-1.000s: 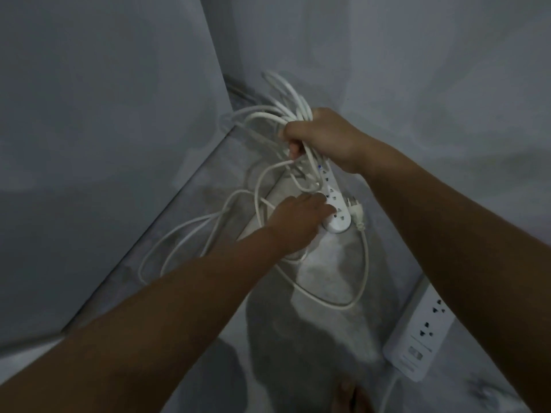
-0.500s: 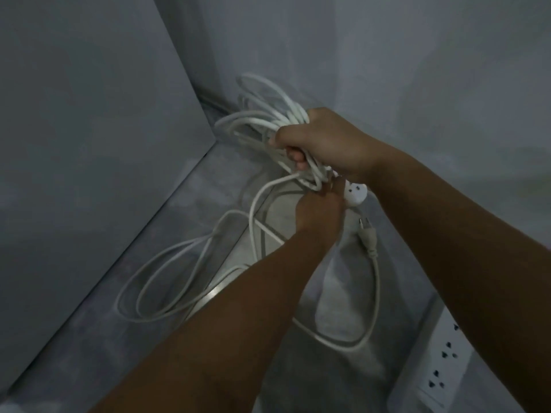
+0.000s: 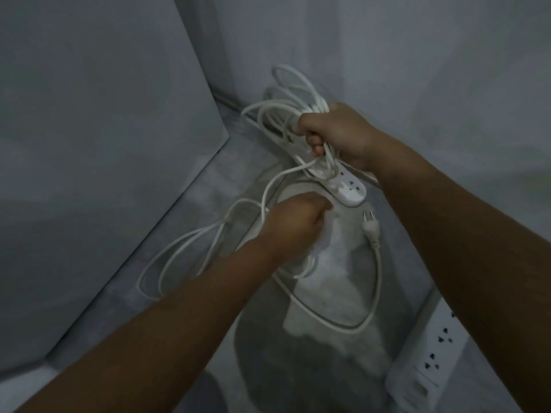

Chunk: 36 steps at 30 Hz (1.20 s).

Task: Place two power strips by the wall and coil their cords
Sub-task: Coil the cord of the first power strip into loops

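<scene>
Gripping coiled cord (image 3: 286,114) and power strip (image 3: 348,189): right hand (image 3: 337,132) | left hand (image 3: 295,225) fisted on cord

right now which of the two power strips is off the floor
The power strip held in the right hand with coiled cord, near the corner. The other power strip lies by the wall at lower right, untouched.
</scene>
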Tool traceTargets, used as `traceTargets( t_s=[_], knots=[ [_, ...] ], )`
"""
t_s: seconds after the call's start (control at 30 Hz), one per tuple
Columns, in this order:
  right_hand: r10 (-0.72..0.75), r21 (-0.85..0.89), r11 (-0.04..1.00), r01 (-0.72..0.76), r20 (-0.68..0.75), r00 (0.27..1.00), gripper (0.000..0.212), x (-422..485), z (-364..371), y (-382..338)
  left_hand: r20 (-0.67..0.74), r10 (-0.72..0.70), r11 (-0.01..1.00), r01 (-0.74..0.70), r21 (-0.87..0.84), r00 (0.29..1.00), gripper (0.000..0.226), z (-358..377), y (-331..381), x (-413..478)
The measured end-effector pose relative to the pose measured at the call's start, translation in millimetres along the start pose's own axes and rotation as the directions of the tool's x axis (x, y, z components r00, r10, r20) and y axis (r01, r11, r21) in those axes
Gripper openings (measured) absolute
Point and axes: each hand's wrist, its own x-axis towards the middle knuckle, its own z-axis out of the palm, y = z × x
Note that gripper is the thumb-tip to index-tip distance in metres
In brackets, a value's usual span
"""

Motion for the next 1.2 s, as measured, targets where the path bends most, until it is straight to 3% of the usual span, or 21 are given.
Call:
traceTargets(
  t_s=[0.07, 0.1, 0.17, 0.2, 0.3, 0.37, 0.4, 0.43, 0.47, 0.5, 0.53, 0.63, 0.7, 0.77, 0.87, 0.9, 1.07, 1.2],
  knots=[
    [-0.004, 0.002, 1.000, 0.004, -0.017, 1.000, 0.017, 0, -2, 0, -0.288, -0.220, 0.975, 0.206, -0.078, 0.932, 0.026, -6, -10, -34],
    [-0.006, 0.006, 1.000, 0.006, -0.023, 1.000, 0.016, 0, -2, -1, -0.324, -0.397, 0.917, 0.355, -0.181, 0.859, 0.037, -6, -17, -50],
    [-0.008, 0.035, 0.999, 0.009, -0.032, 0.999, 0.022, 0, -1, -3, -0.113, -0.669, 0.723, 0.607, -0.331, 0.735, 0.074, -4, -23, -75],
    [-0.010, 0.062, 0.998, 0.012, -0.035, 0.999, 0.027, 1, 0, -3, -0.004, -0.691, 0.691, 0.658, -0.301, 0.723, 0.090, -2, -24, -84],
    [-0.011, 0.126, 0.992, 0.017, -0.047, 0.999, 0.036, 3, 2, -6, 0.169, -0.556, 0.812, 0.575, -0.096, 0.814, 0.100, 2, -16, -99],
    [-0.015, 0.120, 0.993, 0.022, -0.054, 0.998, 0.035, 5, 4, -7, 0.145, -0.447, 0.860, 0.469, -0.202, 0.883, 0.070, 3, -6, -99],
    [-0.019, 0.107, 0.994, 0.025, -0.054, 0.998, 0.035, 5, 6, -8, 0.057, -0.456, 0.819, 0.444, -0.364, 0.888, 0.042, 3, -2, -97],
    [-0.021, 0.096, 0.995, 0.026, -0.056, 0.998, 0.034, 5, 7, -8, 0.008, -0.529, 0.698, 0.440, -0.565, 0.849, 0.016, -1, 7, -94],
    [-0.022, 0.090, 0.996, 0.027, -0.058, 0.998, 0.033, 5, 7, -9, 0.043, -0.607, 0.512, 0.432, -0.743, 0.793, 0.004, -6, 13, -88],
    [-0.023, 0.087, 0.996, 0.028, -0.060, 0.998, 0.033, 5, 7, -9, 0.098, -0.664, 0.323, 0.403, -0.856, 0.741, 0.009, -12, 17, -82],
    [-0.025, 0.084, 0.996, 0.030, -0.061, 0.998, 0.033, 5, 7, -8, 0.113, -0.691, 0.232, 0.367, -0.901, 0.714, 0.009, -21, 18, -76],
    [-0.045, 0.010, 0.999, 0.045, -0.031, 0.999, 0.028, 4, 8, -6, -0.059, -0.760, 0.342, 0.321, -0.883, 0.647, 0.011, -52, 6, -54],
    [-0.042, -0.069, 0.997, 0.042, 0.013, 0.999, 0.022, 0, 12, -4, -0.078, -0.760, 0.352, 0.308, -0.884, 0.645, 0.019, -75, 0, -35],
    [-0.022, -0.124, 0.992, 0.027, 0.040, 0.999, 0.016, -4, 17, -4, 0.048, -0.751, 0.247, 0.348, -0.904, 0.658, 0.020, -95, -1, -13],
    [0.016, -0.155, 0.988, -0.006, 0.063, 0.998, 0.009, -5, 21, -3, 0.294, -0.690, -0.044, 0.367, -0.929, 0.662, 0.022, -122, 0, 16],
    [0.039, -0.136, 0.990, -0.027, 0.089, 0.995, 0.006, -6, 21, -4, 0.340, -0.672, -0.088, 0.384, -0.919, 0.659, 0.025, -129, -1, 22],
    [0.114, -0.151, 0.985, -0.077, 0.250, 0.961, 0.017, -9, 19, -5, 0.385, -0.662, -0.134, 0.404, -0.905, 0.642, 0.037, -146, -11, 43],
    [0.037, -0.303, 0.953, 0.009, 0.146, 0.989, 0.006, -9, 24, -7, 0.429, -0.650, -0.284, 0.323, -0.903, 0.627, 0.027, -145, -27, 50]
  ],
)
